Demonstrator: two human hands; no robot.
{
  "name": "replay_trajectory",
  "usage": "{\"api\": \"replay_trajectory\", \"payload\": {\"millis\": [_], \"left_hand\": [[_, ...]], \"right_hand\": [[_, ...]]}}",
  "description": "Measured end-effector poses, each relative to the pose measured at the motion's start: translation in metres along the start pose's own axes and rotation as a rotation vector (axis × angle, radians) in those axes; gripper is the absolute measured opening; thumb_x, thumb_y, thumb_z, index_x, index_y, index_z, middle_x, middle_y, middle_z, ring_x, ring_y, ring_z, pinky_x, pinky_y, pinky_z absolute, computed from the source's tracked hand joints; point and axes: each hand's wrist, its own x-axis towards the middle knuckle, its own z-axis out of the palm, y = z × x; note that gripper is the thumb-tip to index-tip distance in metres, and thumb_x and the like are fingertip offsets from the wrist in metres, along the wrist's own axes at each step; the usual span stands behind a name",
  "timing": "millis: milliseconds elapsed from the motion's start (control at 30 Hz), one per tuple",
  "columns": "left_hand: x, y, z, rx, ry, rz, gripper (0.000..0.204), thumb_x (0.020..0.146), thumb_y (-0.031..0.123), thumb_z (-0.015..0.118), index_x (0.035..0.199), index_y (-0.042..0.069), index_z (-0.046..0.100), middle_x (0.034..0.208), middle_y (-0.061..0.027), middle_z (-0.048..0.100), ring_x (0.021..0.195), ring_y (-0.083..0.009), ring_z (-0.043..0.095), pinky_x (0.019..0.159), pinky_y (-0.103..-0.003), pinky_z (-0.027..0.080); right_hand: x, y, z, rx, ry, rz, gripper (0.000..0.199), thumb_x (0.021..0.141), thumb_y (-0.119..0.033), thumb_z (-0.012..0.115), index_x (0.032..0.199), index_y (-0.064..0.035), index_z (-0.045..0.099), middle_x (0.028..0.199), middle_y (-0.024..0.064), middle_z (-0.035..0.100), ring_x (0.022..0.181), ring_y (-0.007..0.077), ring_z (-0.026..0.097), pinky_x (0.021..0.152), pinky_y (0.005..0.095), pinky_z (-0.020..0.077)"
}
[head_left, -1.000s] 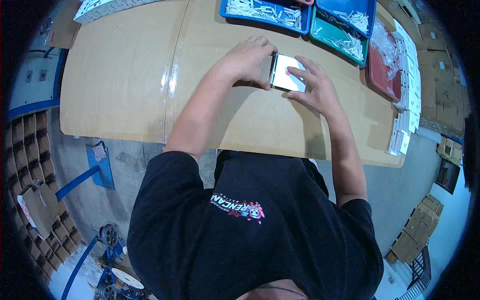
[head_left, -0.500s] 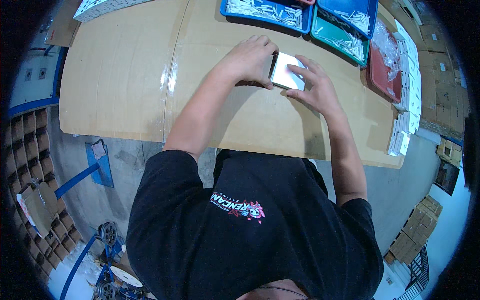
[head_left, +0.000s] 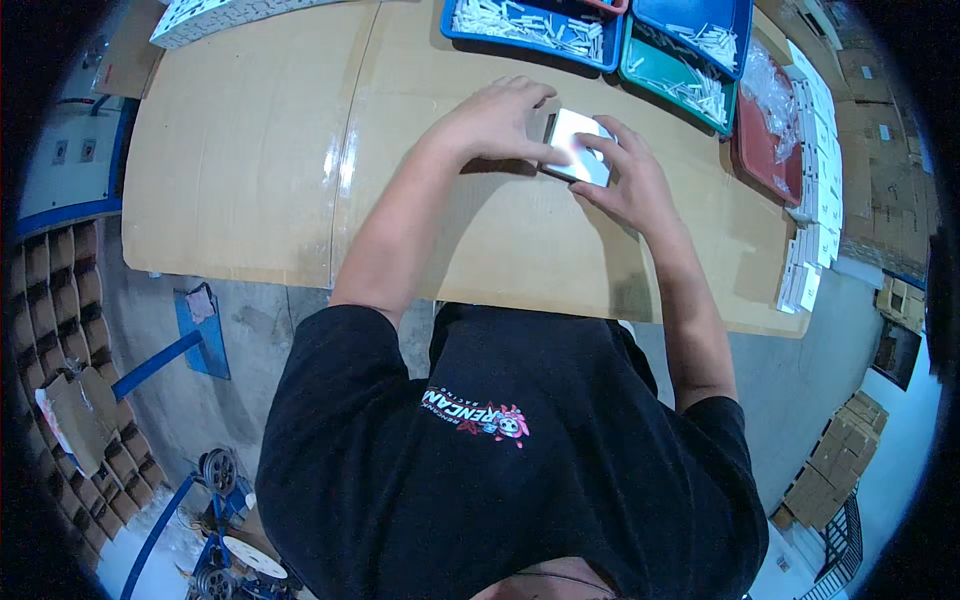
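Note:
A small flat white box (head_left: 572, 143) with a glossy top lies on the cardboard-covered table in front of me. My right hand (head_left: 634, 178) grips its right side, thumb at the near edge and fingers over the top and far corner. My left hand (head_left: 497, 122) is at the box's left side, thumb reaching onto its left edge. The other left fingers are spread away from the thumb, beyond a dark gap along that side. What lies under the left palm is hidden.
Blue trays (head_left: 530, 30) and a green tray (head_left: 680, 85) of small white pieces stand at the far right. Beside them is a red tray (head_left: 768, 150) with clear plastic. Stacked white boxes (head_left: 818, 190) line the right edge; a long patterned white box (head_left: 215, 18) sits far left.
My left thumb has moved right onto the box's left edge, and its fingers have shifted slightly. The box has tilted a little under my right hand, which stays on it.

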Motion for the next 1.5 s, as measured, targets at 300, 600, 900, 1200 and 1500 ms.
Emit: {"api": "replay_trajectory", "payload": {"millis": [300, 600, 900, 1200, 1500], "left_hand": [[0.01, 0.001, 0.027, -1.075, -0.281, -0.161, 0.046, 0.09, 0.033, 0.076, 0.123, 0.003, 0.066, 0.105, -0.0046, 0.071, 0.089, -0.0107, 0.064, 0.076, -0.028, 0.052], [0.018, 0.018, 0.042, -1.032, 0.032, -0.11, 0.035, 0.093, 0.027, 0.074, 0.116, 0.001, 0.07, 0.095, -0.0049, 0.074, 0.081, -0.0103, 0.065, 0.075, -0.028, 0.054], [0.014, 0.024, 0.035, -0.83, 0.128, -0.182, 0.035, 0.093, 0.031, 0.074, 0.107, -0.001, 0.072, 0.083, -0.0007, 0.07, 0.067, -0.0065, 0.058, 0.059, -0.026, 0.047], [0.007, 0.029, 0.029, -0.564, 0.238, -0.229, 0.035, 0.089, 0.032, 0.075, 0.094, -0.003, 0.074, 0.071, -0.0125, 0.071, 0.063, -0.0149, 0.068, 0.061, -0.033, 0.052], [0.025, 0.006, 0.043, -0.576, 0.438, -0.152, 0.042, 0.094, 0.04, 0.069, 0.101, -0.002, 0.068, 0.08, -0.0141, 0.07, 0.071, -0.0172, 0.066, 0.065, -0.035, 0.052]], "right_hand": [[0.005, -0.018, -0.028, -0.013, 0.15, -0.176, 0.07, 0.066, -0.023, 0.089, 0.131, -0.0192, 0.063, 0.143, 0.0162, 0.051, 0.127, 0.0399, 0.052, 0.104, 0.0469, 0.0473], [0.024, 0.002, -0.001, 0.663, 0.521, 0.211, 0.058, 0.093, -0.026, 0.07, 0.141, -0.0031, 0.047, 0.131, 0.0114, 0.059, 0.118, 0.0244, 0.058, 0.099, 0.0424, 0.0491], [0.084, 0.014, 0.032, 0.771, 0.686, 0.489, 0.057, 0.102, -0.052, 0.052, 0.091, 0.0024, 0.067, 0.077, 0.0083, 0.063, 0.075, 0.0153, 0.055, 0.069, 0.0329, 0.0457], [0.101, 0.002, 0.044, 0.584, 0.782, 0.511, 0.062, 0.101, -0.05, 0.051, 0.074, 0.0047, 0.06, 0.064, 0.0111, 0.056, 0.064, 0.0172, 0.049, 0.061, 0.0377, 0.0411], [0.11, -0.002, 0.041, 0.804, 0.778, 0.446, 0.053, 0.104, -0.045, 0.049, 0.082, 0.0008, 0.062, 0.073, 0.0067, 0.059, 0.073, 0.0134, 0.051, 0.069, 0.033, 0.0438]]}}
